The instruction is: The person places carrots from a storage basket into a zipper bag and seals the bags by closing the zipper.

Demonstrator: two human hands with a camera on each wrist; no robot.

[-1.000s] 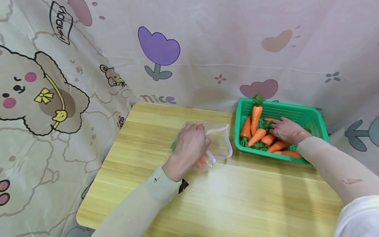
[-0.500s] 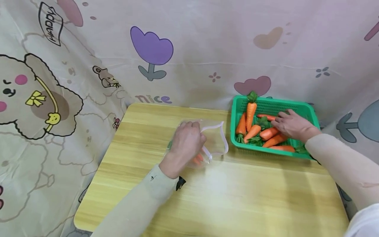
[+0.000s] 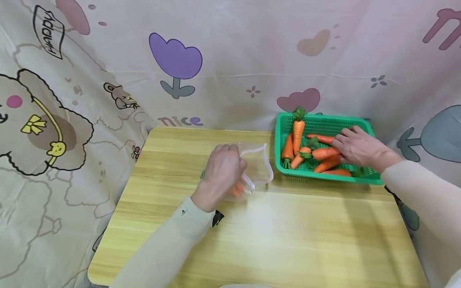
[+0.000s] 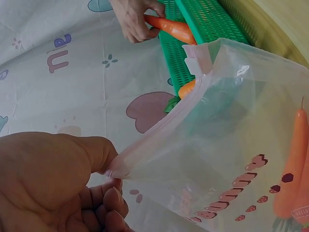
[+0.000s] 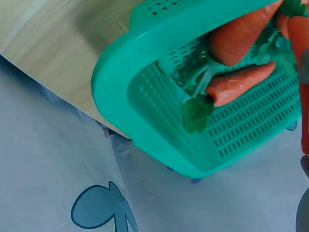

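My left hand [image 3: 221, 170] pinches the edge of a clear zip bag [image 4: 236, 111] between thumb and fingers. The bag's mouth, with its pale pink zip strip, gapes toward the green basket [image 5: 113, 72]. Inside the bag lie orange carrots [image 4: 294, 164], partly behind my hand in the head view. Over the basket's right half, my right hand [image 3: 360, 148] grips a carrot [image 4: 174, 30] by its thin end, the thick end pointing left. Only fingertips show at the right edge of the right wrist view.
Several more carrots [image 3: 298, 136] with green leaves lie in the basket, one with its leafy top over the back rim. Both bag and basket are on a wooden table [image 3: 288, 236]. A printed curtain [image 3: 230, 60] hangs behind and to the left.
The right hand has taken hold of a carrot and raised it a little among the others. My left hand keeps its grip on the bag. The head view has shifted slightly right.
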